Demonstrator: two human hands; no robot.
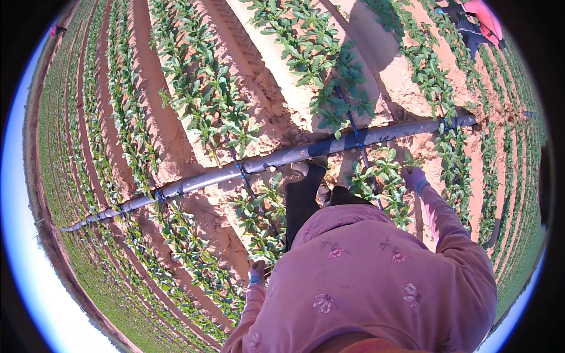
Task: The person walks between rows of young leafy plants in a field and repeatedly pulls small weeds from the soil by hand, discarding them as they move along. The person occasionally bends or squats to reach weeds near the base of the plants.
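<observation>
My right hand [414, 177], with a light blue band at its wrist, reaches out to the right. Its fingers are closed on a feathery green plant [411, 160], finer-leaved than the broad-leaved crop plants [385, 170] beside it. Low on the left, my left hand [257, 270] hangs near the leaves of another crop row [265, 247]. Its fingers look curled and dark, and whether they hold anything is too small to tell. A pink flowered sweatshirt covers my arms and body.
A thick dark irrigation pipe [282, 155] crosses the rows just beyond my feet. Thin drip lines [353, 123] with blue fittings join it. Sandy furrows [247, 66] run between the rows. Another person [479, 26] in pink is bent over plants at the upper right.
</observation>
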